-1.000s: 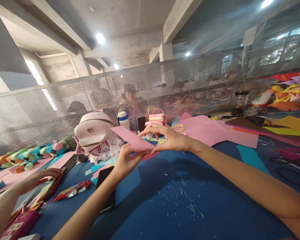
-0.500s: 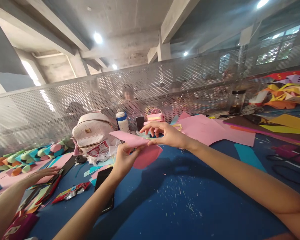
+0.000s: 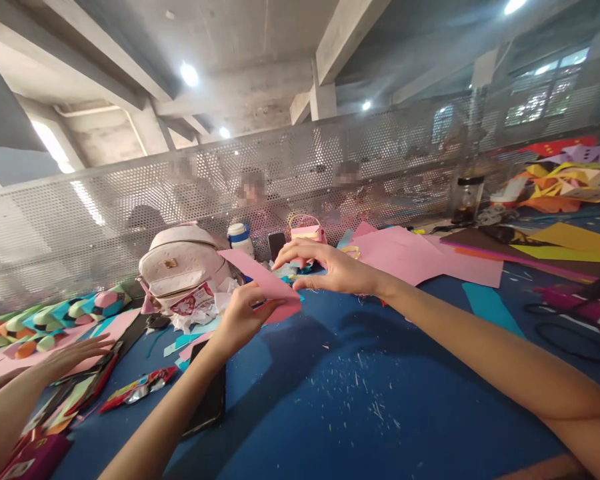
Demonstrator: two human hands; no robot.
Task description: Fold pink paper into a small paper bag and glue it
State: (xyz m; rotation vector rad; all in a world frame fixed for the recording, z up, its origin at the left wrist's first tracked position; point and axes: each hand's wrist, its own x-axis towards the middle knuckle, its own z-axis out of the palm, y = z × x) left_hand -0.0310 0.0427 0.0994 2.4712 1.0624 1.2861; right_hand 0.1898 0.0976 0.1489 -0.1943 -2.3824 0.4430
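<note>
A folded piece of pink paper [image 3: 266, 278] is held up above the blue table, pinched between the thumb and fingers of my left hand [image 3: 241, 315]. Its lower flap hangs partly behind that hand. Just right of the paper is my right hand [image 3: 337, 270], thumb and fingers spread into a C shape with nothing visible between them. The right thumb tip comes close to the paper's right edge; whether it touches, I cannot tell. Beneath my left forearm lies a black phone [image 3: 207, 393].
A pale pink backpack [image 3: 180, 263], a bottle [image 3: 240, 239] and a pink box [image 3: 306, 232] stand along the perforated metal screen [image 3: 400, 160]. Pink sheets [image 3: 400, 257] lie at right. Another person's hand [image 3: 77, 353] rests at left near a red snack wrapper [image 3: 140, 387]. Paper scraps dot the blue table [image 3: 300, 427].
The pink paper has turned in my left hand, so less of its lower flap shows. My right thumb, at the paper's edge before, now has its fingers spread beside it.
</note>
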